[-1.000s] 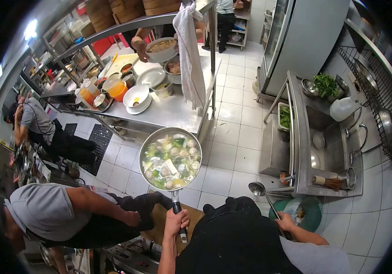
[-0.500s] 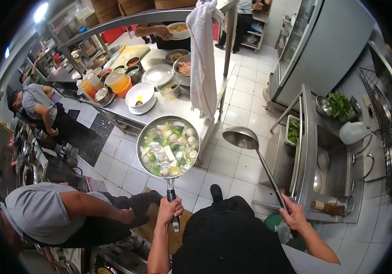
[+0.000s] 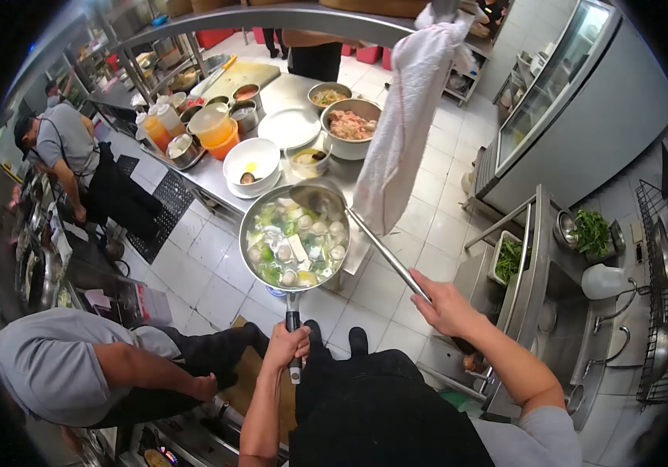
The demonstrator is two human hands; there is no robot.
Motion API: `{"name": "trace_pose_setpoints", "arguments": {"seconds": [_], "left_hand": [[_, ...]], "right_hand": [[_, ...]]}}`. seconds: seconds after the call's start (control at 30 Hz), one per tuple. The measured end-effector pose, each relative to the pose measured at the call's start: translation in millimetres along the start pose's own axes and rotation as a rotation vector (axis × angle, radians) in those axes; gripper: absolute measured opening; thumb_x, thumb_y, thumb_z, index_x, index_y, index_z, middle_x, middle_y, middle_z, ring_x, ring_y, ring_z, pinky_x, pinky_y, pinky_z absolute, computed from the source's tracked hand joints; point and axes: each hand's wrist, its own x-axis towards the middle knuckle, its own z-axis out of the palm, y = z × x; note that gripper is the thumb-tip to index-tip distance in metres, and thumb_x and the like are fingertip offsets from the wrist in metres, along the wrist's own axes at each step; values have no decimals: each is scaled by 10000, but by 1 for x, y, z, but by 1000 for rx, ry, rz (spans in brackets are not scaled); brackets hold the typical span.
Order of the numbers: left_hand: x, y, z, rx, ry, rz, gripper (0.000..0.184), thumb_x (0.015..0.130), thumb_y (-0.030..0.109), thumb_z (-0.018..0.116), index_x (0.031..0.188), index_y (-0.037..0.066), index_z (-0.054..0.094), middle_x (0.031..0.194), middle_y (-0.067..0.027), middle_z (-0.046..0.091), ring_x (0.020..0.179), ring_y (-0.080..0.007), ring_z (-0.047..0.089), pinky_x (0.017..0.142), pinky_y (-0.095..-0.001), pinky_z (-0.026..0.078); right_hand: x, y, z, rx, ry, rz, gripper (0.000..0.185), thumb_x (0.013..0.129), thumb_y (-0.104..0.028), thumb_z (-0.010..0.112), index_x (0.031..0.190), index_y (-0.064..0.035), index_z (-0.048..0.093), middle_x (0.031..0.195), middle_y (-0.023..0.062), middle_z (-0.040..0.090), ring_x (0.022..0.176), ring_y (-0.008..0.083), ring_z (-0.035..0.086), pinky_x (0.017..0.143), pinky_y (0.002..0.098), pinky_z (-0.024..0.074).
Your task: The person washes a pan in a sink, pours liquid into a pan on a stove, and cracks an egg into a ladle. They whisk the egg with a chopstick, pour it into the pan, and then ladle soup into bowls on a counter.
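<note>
My left hand (image 3: 287, 345) is closed round the black handle of a frying pan (image 3: 293, 286). Inside the pan is clear soup (image 3: 296, 241) with round balls, green leaves and a pale block. In my right hand (image 3: 447, 307) is the long handle of a metal ladle (image 3: 320, 198), whose bowl hangs over the pan's far rim. Just beyond the pan, a white bowl (image 3: 234, 165) with some yellow and brown food stands on a plate at the edge of the steel table (image 3: 287, 87).
A white towel (image 3: 408, 117) hangs from the shelf at the table's right end. Sauce containers (image 3: 211, 128) and a bowl of raw meat (image 3: 349, 128) stand on the table. To the right is a sink (image 3: 559, 303). A co-worker (image 3: 61, 366) is close on my left.
The ladle has swung left from the right side to over the pan, with my right hand raised. My view has shifted nearer the table. The bowl held by a person behind the table has left view.
</note>
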Motion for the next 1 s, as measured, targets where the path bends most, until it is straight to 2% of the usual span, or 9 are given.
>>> {"name": "trace_pose_setpoints", "arguments": {"seconds": [0.23,0.3,0.33,0.4,0.43,0.5,0.6,0.83,1.0], "left_hand": [[13,20,-16,-8,-17,-57,168,874,61,595,795,45,448,547,-7,406,391,-96,398,391,-274,358],[16,24,-21,-21,-27,-71,167,872,53,597,799,44,447,549,-7,406,393,-95,396,391,-271,351],[16,26,-24,-11,-31,-72,167,871,48,597,803,45,445,551,-7,407,394,-95,395,391,-269,346],[18,28,-29,-2,-35,-74,167,871,43,598,806,45,444,552,-8,408,396,-95,394,391,-266,340],[19,30,-32,-6,-45,-86,168,873,43,597,807,46,443,552,-7,408,397,-95,393,393,-264,339],[20,33,-37,-6,-58,-101,168,875,43,596,808,46,442,552,-7,408,398,-94,391,394,-261,337],[21,37,-41,2,-67,-115,172,879,50,596,800,49,444,552,-7,413,396,-97,397,399,-264,345],[28,44,-49,44,-102,-127,161,861,61,603,774,53,468,535,1,435,398,-91,431,396,-278,409],[27,47,-52,44,-101,-139,164,889,62,592,805,48,452,537,7,406,396,-99,406,399,-275,374]], "right_hand": [[31,-30,-2,80,-100,147,528,913,-147,575,1398,-2,423,721,250,565,659,431,575,661,472,462],[35,-30,7,100,-149,194,516,934,-149,561,1411,-13,421,678,187,574,574,312,582,579,415,470],[37,-34,11,100,-152,200,516,934,-149,561,1411,-13,421,678,187,574,574,312,582,579,415,470],[43,-41,18,547,-248,453,502,951,-149,555,1423,-33,428,666,77,559,521,154,531,482,321,451],[44,-41,20,548,-244,460,502,951,-149,555,1423,-33,428,666,77,559,521,154,531,482,321,451],[49,-42,25,901,-253,566,493,953,-128,553,1424,-43,434,707,4,532,528,64,478,443,244,429],[56,-49,17,1096,-225,678,489,944,-117,553,1415,-43,444,747,9,534,513,79,447,451,243,438],[78,-59,-20,1358,-265,699,351,967,-156,530,1293,-31,501,780,11,516,519,54,410,441,226,391],[107,-50,-31,1496,-171,625,346,973,-147,537,1268,-21,407,805,50,514,513,53,404,444,223,374]]}}
